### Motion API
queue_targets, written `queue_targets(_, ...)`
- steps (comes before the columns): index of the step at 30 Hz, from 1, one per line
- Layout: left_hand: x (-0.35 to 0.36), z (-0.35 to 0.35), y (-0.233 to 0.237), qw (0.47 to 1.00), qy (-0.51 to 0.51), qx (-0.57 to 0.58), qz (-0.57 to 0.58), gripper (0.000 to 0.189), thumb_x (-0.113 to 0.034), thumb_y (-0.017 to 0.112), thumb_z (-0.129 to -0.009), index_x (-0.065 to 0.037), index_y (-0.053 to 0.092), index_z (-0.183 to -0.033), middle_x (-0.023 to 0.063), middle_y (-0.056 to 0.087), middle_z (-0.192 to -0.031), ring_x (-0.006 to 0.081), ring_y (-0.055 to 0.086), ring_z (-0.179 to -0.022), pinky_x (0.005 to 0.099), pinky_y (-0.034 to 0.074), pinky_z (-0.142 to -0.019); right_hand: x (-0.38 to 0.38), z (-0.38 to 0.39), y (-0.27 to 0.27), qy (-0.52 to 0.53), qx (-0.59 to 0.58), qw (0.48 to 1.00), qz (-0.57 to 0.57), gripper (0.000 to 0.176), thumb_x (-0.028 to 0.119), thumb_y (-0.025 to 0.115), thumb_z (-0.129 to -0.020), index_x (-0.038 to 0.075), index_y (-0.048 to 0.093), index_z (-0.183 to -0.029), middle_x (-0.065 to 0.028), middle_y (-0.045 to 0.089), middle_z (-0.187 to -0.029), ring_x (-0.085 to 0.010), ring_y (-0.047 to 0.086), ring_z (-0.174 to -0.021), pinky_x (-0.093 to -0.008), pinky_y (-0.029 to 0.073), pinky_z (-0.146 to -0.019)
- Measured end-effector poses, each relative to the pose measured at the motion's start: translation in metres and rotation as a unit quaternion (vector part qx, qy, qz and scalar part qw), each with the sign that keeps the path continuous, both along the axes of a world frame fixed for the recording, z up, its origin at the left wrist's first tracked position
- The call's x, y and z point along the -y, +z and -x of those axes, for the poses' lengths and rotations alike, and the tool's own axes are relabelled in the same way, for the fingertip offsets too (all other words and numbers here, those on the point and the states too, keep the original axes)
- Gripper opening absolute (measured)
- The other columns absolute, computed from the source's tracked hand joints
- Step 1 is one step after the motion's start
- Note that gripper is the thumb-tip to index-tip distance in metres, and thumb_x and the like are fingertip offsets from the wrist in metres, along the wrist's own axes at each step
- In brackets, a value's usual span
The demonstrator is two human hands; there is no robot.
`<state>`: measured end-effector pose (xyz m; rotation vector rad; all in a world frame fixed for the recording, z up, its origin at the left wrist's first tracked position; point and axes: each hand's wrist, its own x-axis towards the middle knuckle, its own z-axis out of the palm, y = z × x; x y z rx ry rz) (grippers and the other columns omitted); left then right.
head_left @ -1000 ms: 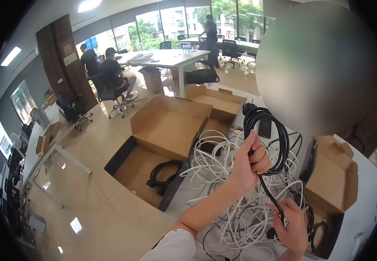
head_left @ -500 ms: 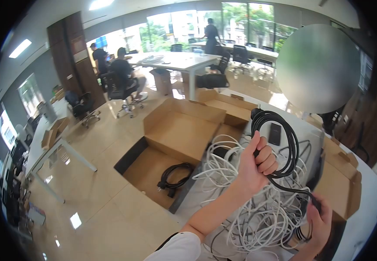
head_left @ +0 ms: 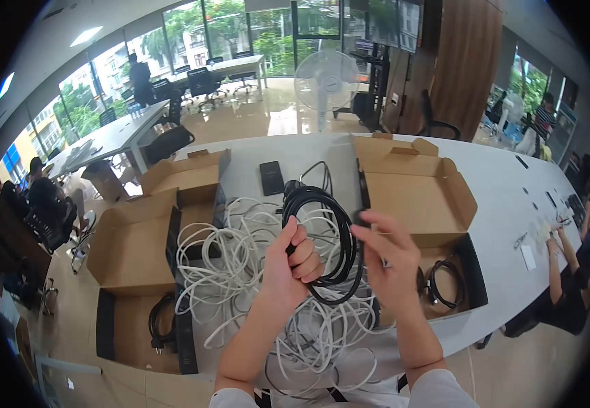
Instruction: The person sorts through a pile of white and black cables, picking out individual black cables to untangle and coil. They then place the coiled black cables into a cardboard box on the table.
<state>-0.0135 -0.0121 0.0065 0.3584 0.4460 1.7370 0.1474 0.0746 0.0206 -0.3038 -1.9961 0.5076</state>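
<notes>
A coiled black power cable stands upright in my left hand, whose fingers are wrapped round the loops. On its right side, my right hand pinches the cable's loose end, where a dark connector shows at the fingertips. Beneath both hands, a tangled heap of white cables spreads over the white table. To the left, an open cardboard box contains a black cable with a plug. Another open box on the right contains a coiled black cable.
A black phone-like slab lies behind the heap. Further back left is a third open box. A white fan stands beyond the table. At the far right, a person's arms reach over the tabletop.
My view has swung to the right. My right hand has come up from low beside the heap to the coil, bringing the cable's loose end close to the loops. My left hand keeps its grip.
</notes>
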Motion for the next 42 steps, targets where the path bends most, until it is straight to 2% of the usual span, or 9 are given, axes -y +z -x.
queue_targets(5,0.002,-0.011,0.004,0.999,-0.014,-0.022,0.039,0.038,-0.041,0.042,-0.098,-0.017,0.036,-0.069,-0.0073,0.018,-0.047,0.0071,0.014,-0.036,0.0250,0.016,-0.037,-0.006,0.003,-0.004,0.115,0.079,0.985,-0.104,0.046,-0.007,0.059,-0.071,0.003,0.062,-0.115,-0.0125,0.053,-0.129,-0.0362,0.046,-0.123,-0.0420,0.040,-0.095)
queue_targets(9,0.011,-0.004,0.011,0.998,0.032,-0.059,-0.016,0.039,-0.041,0.038,-0.099,-0.017,0.035,-0.070,-0.0073,0.017,-0.047,0.0069,0.014,-0.036,0.0257,0.014,-0.037,-0.007,-0.007,0.005,0.042,0.226,0.960,-0.157,0.049,-0.004,0.056,-0.070,0.000,0.056,-0.119,-0.0129,0.039,-0.141,-0.0385,0.029,-0.133,-0.0491,0.030,-0.102)
queue_targets(16,0.020,0.001,0.015,0.995,0.045,-0.046,-0.073,0.039,-0.041,0.035,-0.100,-0.017,0.034,-0.070,-0.0071,0.018,-0.046,0.0066,0.013,-0.035,0.0261,0.014,-0.037,0.001,-0.001,0.006,0.118,0.123,0.984,-0.047,0.055,-0.006,0.052,-0.072,0.000,0.048,-0.127,-0.0209,0.030,-0.141,-0.0388,0.032,-0.128,-0.0461,0.030,-0.103)
queue_targets(20,0.019,0.001,0.015,0.989,0.099,-0.065,-0.094,0.039,-0.041,0.035,-0.100,-0.017,0.034,-0.070,-0.0067,0.018,-0.045,0.0071,0.013,-0.035,0.0265,0.014,-0.037,0.000,-0.001,-0.001,0.178,0.049,0.970,0.157,0.054,0.000,0.053,-0.085,0.001,0.036,-0.136,-0.0198,0.038,-0.135,-0.0290,0.046,-0.116,-0.0370,0.040,-0.094)
queue_targets(25,0.019,-0.001,0.012,0.986,0.085,-0.052,-0.132,0.038,-0.040,0.034,-0.101,-0.016,0.034,-0.071,-0.0064,0.018,-0.046,0.0079,0.014,-0.036,0.0268,0.015,-0.038,-0.009,0.003,-0.022,0.354,0.064,0.827,0.432,0.059,0.011,0.055,-0.092,0.003,0.023,-0.142,-0.0137,0.050,-0.122,-0.0168,0.055,-0.103,-0.0280,0.045,-0.083)
queue_targets(32,0.018,-0.034,0.000,0.977,0.055,-0.156,-0.134,0.039,-0.042,0.037,-0.099,-0.015,0.033,-0.072,-0.0065,0.019,-0.047,0.0083,0.014,-0.041,0.0276,0.017,-0.043,-0.002,0.019,-0.034,0.145,0.020,0.939,0.312,0.033,0.007,0.051,-0.091,-0.002,0.044,-0.121,-0.0061,0.058,-0.068,-0.0105,0.056,-0.062,-0.0275,0.047,-0.057)
queue_targets(36,0.026,-0.035,-0.001,0.975,0.030,-0.121,-0.186,0.039,-0.043,0.037,-0.099,-0.015,0.032,-0.073,-0.0056,0.017,-0.047,0.0078,0.012,-0.040,0.0261,0.015,-0.041,-0.002,0.019,-0.032,0.272,-0.028,0.866,0.418,0.027,0.011,0.058,-0.090,-0.001,0.050,-0.114,-0.0027,0.058,-0.070,-0.0079,0.056,-0.062,-0.0239,0.045,-0.055)
queue_targets(41,0.029,-0.037,0.000,0.979,0.070,-0.104,-0.163,0.041,-0.045,0.031,-0.101,-0.015,0.027,-0.072,-0.0056,0.010,-0.046,0.0068,0.003,-0.039,0.0263,0.007,-0.037,-0.007,0.009,-0.024,0.412,0.022,0.752,0.515,0.025,0.019,0.055,-0.094,0.003,0.053,-0.114,-0.0017,0.061,-0.081,-0.0077,0.057,-0.077,-0.0238,0.046,-0.070)
queue_targets(42,0.028,-0.025,-0.007,0.971,0.002,-0.089,-0.223,0.028,-0.034,0.046,-0.098,-0.011,0.041,-0.083,-0.0032,0.033,-0.047,0.0082,0.029,-0.037,0.0237,0.028,-0.037,-0.008,0.005,-0.021,0.428,0.033,0.737,0.521,0.025,0.019,0.055,-0.095,0.003,0.054,-0.114,-0.0026,0.062,-0.082,-0.0087,0.058,-0.079,-0.0253,0.047,-0.072)
